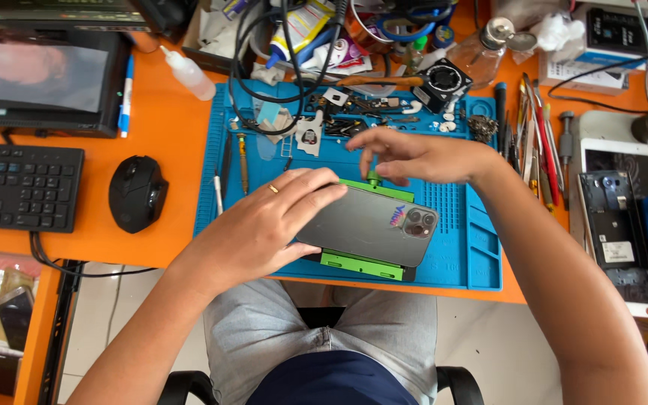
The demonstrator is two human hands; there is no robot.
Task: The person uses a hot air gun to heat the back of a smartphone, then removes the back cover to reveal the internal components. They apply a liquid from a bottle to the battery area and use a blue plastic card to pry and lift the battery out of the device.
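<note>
Left hand (pixel 264 225) grip around glossy grey phone (pixel 365 225); right hand (pixel 414 156) pinching green knob (pixel 373 178).

Left end of grey phone (pixel 373 225) hidden under left hand (pixel 264 225). Green clamp (pixel 361 264) mostly covered by phone. Small parts (pixel 354 112) on blue mat (pixel 466 247) too tiny to identify. Keyboard (pixel 16 187) cut off by frame edge.
</note>
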